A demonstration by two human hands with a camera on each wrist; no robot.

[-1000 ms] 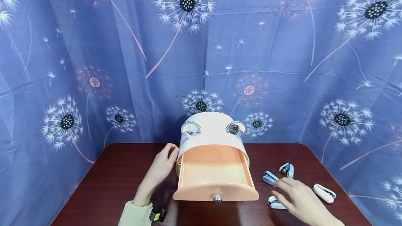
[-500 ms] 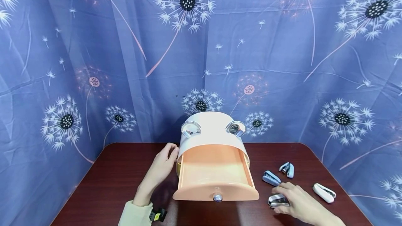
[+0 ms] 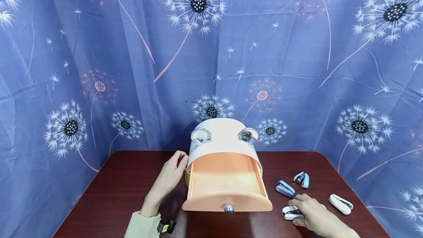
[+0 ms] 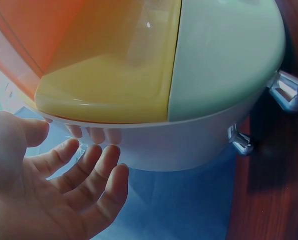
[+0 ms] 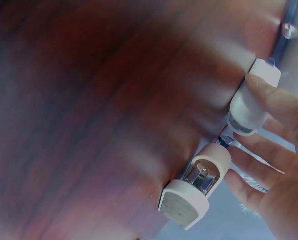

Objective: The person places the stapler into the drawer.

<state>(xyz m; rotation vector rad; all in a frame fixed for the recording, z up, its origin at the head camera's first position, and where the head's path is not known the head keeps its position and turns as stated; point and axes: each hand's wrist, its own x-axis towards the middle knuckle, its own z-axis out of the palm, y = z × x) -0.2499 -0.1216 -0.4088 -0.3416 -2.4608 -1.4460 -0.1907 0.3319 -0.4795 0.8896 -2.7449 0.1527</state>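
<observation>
- Grasping appears underway: right hand (image 3: 312, 215) pinches the near stapler (image 3: 290, 216).
- Left hand (image 3: 172, 171): fingers loosely parted beside box (image 3: 219, 135).
- Next move likely calls for lifting.

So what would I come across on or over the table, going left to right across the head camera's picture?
Pale sleeve → left hand → open peach drawer → blue stapler → paler blue stapler → outermost white stapler.

Fingers (image 5: 263, 150) pinch white stapler (image 5: 246, 107); second stapler (image 5: 186, 202) near, reddish-brown tabletop (image 5: 99, 115)
</observation>
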